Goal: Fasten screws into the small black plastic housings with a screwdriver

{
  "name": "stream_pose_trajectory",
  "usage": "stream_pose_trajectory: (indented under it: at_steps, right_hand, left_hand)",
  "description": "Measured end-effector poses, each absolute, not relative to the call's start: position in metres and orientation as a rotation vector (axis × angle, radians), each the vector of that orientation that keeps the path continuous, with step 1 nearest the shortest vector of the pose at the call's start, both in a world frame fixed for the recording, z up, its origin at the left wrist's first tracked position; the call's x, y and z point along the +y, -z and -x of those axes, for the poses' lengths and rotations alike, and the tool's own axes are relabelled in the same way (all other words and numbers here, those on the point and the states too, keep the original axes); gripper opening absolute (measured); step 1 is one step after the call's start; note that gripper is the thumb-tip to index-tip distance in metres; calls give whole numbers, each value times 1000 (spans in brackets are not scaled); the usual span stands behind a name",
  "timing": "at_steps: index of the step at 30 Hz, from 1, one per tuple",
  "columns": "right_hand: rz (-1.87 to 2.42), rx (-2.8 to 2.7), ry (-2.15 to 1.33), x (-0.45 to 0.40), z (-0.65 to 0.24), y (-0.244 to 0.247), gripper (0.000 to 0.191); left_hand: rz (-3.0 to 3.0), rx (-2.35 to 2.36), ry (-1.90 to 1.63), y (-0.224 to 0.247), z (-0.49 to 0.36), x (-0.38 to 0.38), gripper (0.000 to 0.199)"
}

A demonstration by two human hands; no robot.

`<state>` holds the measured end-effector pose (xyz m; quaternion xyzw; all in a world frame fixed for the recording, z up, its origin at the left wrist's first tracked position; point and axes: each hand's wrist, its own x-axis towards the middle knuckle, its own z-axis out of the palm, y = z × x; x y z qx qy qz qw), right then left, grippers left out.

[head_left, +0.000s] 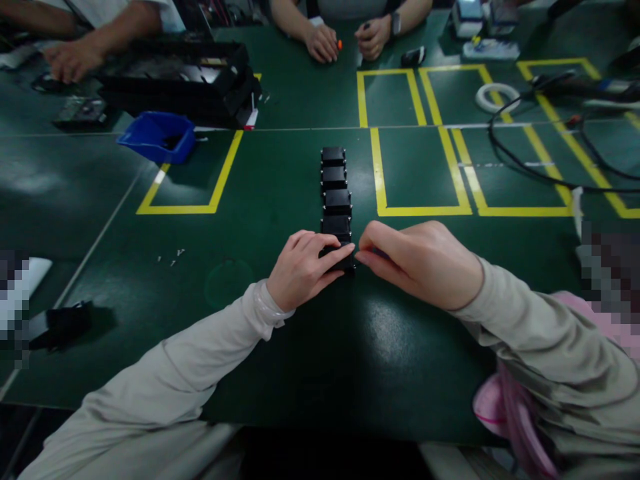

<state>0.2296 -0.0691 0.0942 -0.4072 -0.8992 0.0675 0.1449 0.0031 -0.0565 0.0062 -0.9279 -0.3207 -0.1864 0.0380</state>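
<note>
A row of small black box-shaped parts [337, 199] runs straight away from me down the middle of the green table, with small shiny screw-like ends at their sides. Over the nearest black part [346, 261] lies my left hand [305, 265], its fingers and thumb holding it at the top and the near side. My right hand [420, 260] is just right of that same part, with thumb and forefinger pinched together close to its right edge. Whatever sits in that pinch is too small or hidden to make out.
Several tiny screws [177, 254] lie at left. Beyond them are a blue bin [157, 137] and a black casing [175, 80]. Yellow tape outlines [423, 211], a white ring [497, 98] and black cables [525, 175] occupy the right. Two co-workers' hands [323, 43] rest across the table.
</note>
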Motion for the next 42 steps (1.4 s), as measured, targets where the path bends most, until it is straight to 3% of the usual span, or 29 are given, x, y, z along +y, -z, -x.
stream_pose_trajectory:
  at_steps: [42]
  right_hand:
    - [1171, -2580, -149, -70, -228, -93, 34]
  left_hand:
    - [2856, -978, 577, -6, -3, -56, 44]
